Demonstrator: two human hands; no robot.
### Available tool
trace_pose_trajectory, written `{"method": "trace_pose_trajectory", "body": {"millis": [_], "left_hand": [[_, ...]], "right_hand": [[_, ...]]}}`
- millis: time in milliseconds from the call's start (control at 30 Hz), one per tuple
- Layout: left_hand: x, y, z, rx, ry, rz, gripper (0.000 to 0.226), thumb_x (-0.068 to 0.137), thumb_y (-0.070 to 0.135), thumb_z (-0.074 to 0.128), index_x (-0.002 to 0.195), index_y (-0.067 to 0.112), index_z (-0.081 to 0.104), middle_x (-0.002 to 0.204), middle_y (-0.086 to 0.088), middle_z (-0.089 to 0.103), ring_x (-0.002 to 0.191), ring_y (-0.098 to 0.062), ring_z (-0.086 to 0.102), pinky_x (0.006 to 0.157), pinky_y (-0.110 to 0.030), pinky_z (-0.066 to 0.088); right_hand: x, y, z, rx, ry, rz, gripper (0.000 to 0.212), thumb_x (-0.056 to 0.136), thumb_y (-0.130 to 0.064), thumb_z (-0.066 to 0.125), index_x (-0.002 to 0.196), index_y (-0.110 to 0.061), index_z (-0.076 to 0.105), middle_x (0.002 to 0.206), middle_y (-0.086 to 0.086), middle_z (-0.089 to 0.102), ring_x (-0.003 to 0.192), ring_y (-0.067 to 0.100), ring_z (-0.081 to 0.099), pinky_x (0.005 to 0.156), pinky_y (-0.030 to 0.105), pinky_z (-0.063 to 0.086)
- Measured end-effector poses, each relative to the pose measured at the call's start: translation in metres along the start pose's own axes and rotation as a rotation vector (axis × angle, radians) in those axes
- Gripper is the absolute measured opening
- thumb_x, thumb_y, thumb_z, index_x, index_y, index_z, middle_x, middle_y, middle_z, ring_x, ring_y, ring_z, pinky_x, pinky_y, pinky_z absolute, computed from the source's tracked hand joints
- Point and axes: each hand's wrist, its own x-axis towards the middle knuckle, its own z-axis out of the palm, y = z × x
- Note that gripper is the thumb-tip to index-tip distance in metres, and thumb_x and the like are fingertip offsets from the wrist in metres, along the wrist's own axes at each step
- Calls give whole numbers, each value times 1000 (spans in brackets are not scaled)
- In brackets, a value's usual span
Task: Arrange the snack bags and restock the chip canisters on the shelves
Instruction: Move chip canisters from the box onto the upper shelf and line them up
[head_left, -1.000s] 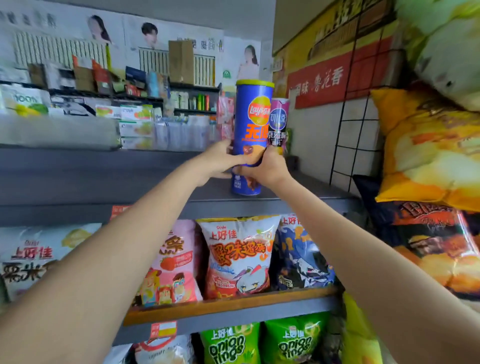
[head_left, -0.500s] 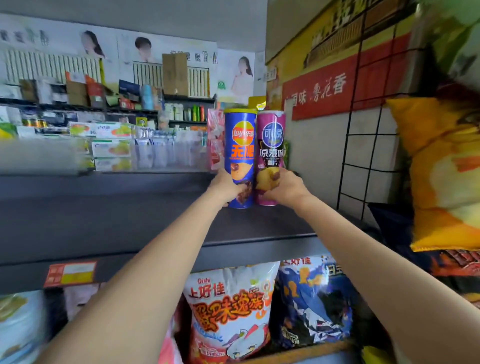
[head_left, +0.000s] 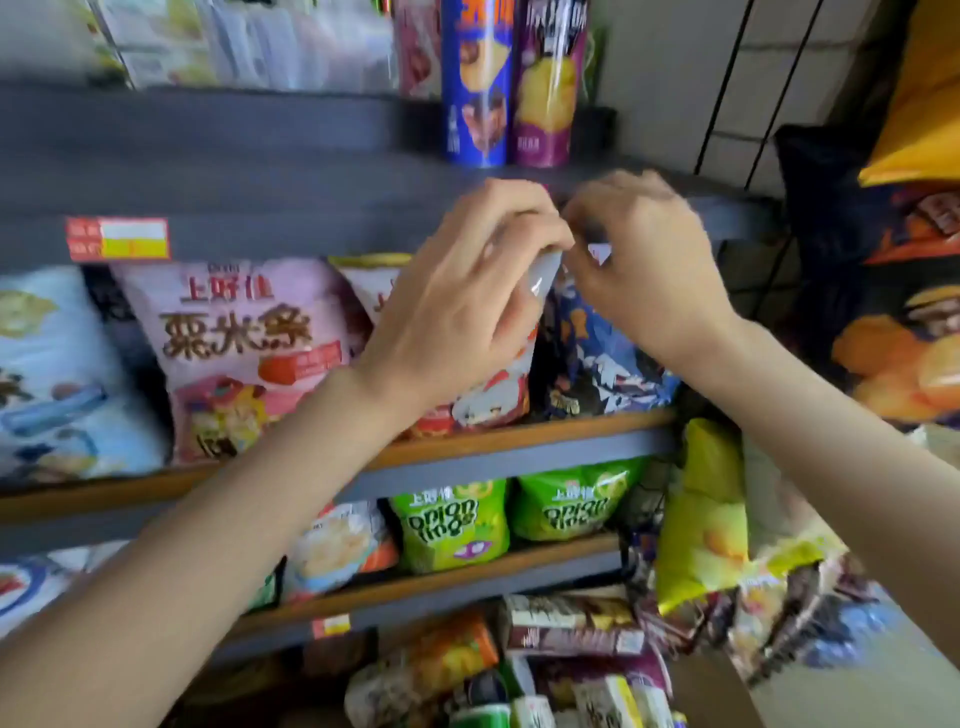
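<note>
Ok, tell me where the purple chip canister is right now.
In the head view, the purple chip canister stands upright on the grey top shelf, right of centre, immediately right of the blue canister, above both hands.

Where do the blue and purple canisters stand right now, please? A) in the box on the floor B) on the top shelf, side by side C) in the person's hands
B: the blue canister and purple canister stand upright together on the top shelf, above both hands.
</note>
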Motion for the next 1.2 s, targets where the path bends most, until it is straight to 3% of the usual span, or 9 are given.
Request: {"method": "trace_pose_trajectory", "body": {"millis": [167, 333, 500, 633, 800, 933, 1000, 1067, 1200], "left_hand": [[-148, 39, 35, -183, -357, -417, 30, 78, -7, 49, 106, 4, 53, 106, -12, 52, 93, -20, 53, 78, -20, 40], [-291, 72, 64, -221, -981, -1077, 37, 87, 8, 54, 124, 7, 48, 124, -11, 51, 117, -29, 50, 96, -26, 34], [-348, 99, 69, -275, -1411, -1516, 51, 93, 28, 52, 136, 5, 33, 122, -16, 52, 116, -31, 51, 82, -29, 40], [-369, 113, 64, -449, -1332, -1845, 52, 94, 12, 48, 142, 14, 27, 125, -11, 48, 106, -25, 51, 77, -32, 45], [-375, 120, 53, -613, -1160, -1998, 55, 91, -11, 36, 140, 14, 34, 128, -9, 50, 73, -5, 43, 60, -19, 36], [-381, 122, 37, -674, -1121, -2049, 54, 92, -8, 42, 141, 10, 30, 141, -10, 44, 109, -20, 48, 65, -17, 39], [-388, 123, 28, -734, -1178, -2052, 56, 92, 3, 53, 142, 13, 30, 143, -6, 42, 125, -22, 43, 89, -26, 43], [-396, 122, 21, -835, -1169, -2072, 60, 86, 20, 65, 138, 20, 36, 140, 0, 45, 129, -19, 41, 107, -37, 35], [-400, 116, 13, -869, -854, -2126, 58, 75, 24, 77, 125, 26, 47, 127, 2, 57, 117, -17, 52, 104, -36, 38]], "right_hand": [[-93, 0, 26, 187, -142, 40, 23, 82, -22, 44, 86, -8, 63, 81, 11, 64, 76, 35, 57, 62, 41, 49], [-228, -5, 112, 226, -1215, 282, 23, 88, -13, 52, 108, -11, 64, 108, 8, 64, 104, 29, 60, 82, 32, 47], [-344, -22, 156, 307, -1554, 573, 56, 88, -27, 62, 135, -5, 41, 125, 15, 56, 105, 25, 58, 76, 28, 46], [-382, -45, 168, 383, -1548, 684, 103, 76, -45, 72, 150, -13, 7, 145, 18, 34, 126, 31, 43, 94, 35, 43], [-402, -75, 176, 200, -1444, 682, 99, 71, -55, 72, 143, -16, 17, 139, 22, 25, 127, 39, 33, 100, 44, 39], [-408, -94, 173, 197, -1284, 687, 86, 73, -40, 75, 135, -15, 22, 134, 19, 24, 116, 38, 44, 90, 41, 46], [-399, -99, 173, 293, -1258, 734, 81, 71, -31, 79, 130, -14, 27, 131, 17, 24, 96, 32, 52, 77, 35, 49], [-383, -99, 175, 397, -1186, 740, 78, 68, -28, 82, 126, -15, 32, 125, 15, 29, 86, 24, 46, 77, 31, 48], [-344, -96, 188, 620, -1066, 792, 75, 72, -42, 77, 126, -13, 35, 114, 5, 41, 95, 19, 44, 84, 31, 43]]}}
